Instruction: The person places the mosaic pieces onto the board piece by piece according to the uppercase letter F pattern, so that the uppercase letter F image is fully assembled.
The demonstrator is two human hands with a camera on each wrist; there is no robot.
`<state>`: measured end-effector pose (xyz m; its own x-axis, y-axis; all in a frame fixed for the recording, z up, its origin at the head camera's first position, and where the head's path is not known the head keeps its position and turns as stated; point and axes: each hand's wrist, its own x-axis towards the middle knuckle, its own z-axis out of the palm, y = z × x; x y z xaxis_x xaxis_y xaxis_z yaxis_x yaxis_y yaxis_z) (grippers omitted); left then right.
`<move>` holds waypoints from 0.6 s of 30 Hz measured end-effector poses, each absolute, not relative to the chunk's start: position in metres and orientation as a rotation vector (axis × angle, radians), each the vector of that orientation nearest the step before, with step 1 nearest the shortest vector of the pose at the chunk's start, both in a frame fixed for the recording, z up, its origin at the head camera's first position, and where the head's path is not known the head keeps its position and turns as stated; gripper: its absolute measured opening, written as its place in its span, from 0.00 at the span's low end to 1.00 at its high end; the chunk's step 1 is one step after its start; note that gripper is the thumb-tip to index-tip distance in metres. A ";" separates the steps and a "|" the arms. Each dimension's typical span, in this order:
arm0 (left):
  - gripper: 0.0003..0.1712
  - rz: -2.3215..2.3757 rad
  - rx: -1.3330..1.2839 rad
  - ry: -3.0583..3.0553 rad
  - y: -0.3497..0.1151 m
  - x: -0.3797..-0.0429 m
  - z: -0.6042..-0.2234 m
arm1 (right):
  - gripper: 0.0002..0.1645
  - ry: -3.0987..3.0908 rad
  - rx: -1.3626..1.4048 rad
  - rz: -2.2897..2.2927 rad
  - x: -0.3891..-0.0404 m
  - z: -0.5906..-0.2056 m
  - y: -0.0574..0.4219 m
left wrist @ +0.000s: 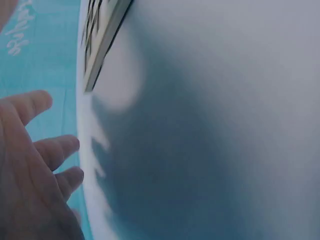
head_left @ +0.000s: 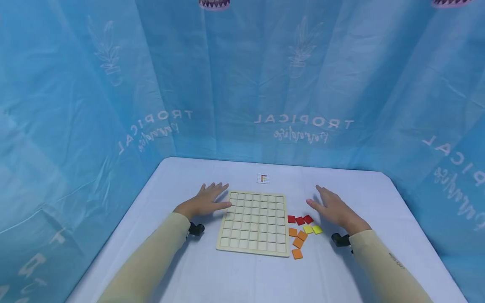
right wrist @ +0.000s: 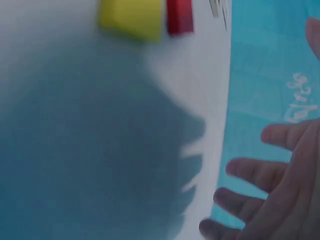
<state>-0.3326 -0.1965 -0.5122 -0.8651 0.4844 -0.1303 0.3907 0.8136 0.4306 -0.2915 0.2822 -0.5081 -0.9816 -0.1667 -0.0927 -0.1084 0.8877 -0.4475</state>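
A pale wooden grid board (head_left: 254, 253) with rows of square cells lies on the white table. My left hand (head_left: 204, 203) hovers at the board's upper left, fingers spread and holding nothing; its thumb overlaps the board's edge in the head view. To the right of the board my right hand (head_left: 333, 207) is held over the table, fingers extended and nothing in them. Small square tiles lie between the board and that hand: red tiles (head_left: 300, 221), yellow tiles (head_left: 317, 229) and orange tiles (head_left: 298, 243). In the right wrist view a yellow tile (right wrist: 131, 19) sits beside a red tile (right wrist: 179, 16).
Behind the board lies a small card (head_left: 263, 178) printed with a coloured pattern on a grid. The white-covered table (head_left: 242, 280) is enclosed at the back and sides by a blue printed curtain (head_left: 235, 84). Each wrist wears a small black camera.
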 end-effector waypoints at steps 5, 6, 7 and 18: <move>0.57 0.576 0.700 2.775 -0.189 -0.319 -0.527 | 0.58 2.887 -0.363 -0.723 -0.283 -0.522 0.268; 0.58 0.587 0.704 2.770 -0.188 -0.317 -0.527 | 0.58 2.878 -0.393 -0.714 -0.281 -0.523 0.265; 0.58 0.605 0.708 2.766 -0.188 -0.315 -0.527 | 0.58 2.871 -0.418 -0.691 -0.279 -0.524 0.263; 0.63 0.902 0.614 2.687 -0.196 -0.286 -0.536 | 0.47 2.833 -0.546 -0.598 -0.265 -0.526 0.240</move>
